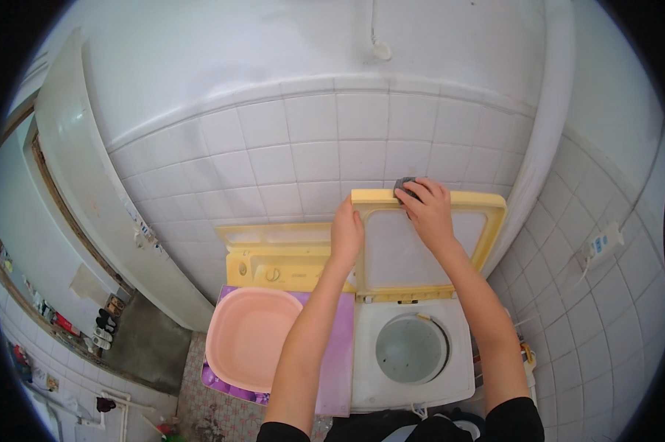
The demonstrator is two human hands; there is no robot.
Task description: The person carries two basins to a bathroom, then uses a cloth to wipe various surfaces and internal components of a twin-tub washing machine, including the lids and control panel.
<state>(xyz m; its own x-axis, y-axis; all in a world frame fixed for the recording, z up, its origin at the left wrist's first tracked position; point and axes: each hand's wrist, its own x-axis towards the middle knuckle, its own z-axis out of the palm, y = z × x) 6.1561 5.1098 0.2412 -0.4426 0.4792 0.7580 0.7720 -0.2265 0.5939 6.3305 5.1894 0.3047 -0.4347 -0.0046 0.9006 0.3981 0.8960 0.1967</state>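
A yellow-framed washing machine lid (435, 247) with a pale translucent panel stands raised against the tiled wall. My left hand (346, 236) grips its upper left corner, with the fingers partly hidden behind the frame. In my right hand (430, 211) is a dark grey cloth (403, 188), pressed on the lid's top edge left of the middle. Below the lid, the white top of the washing machine (456, 361) surrounds a round opening with a pale tub (408, 355), which has a few dark specks inside.
A pink basin (248, 339) sits on the purple-covered left part of the machine, in front of the yellow control panel (281, 274). A white pipe (550, 88) rises right of the lid. Several shoes (104, 331) stand by the doorway at left.
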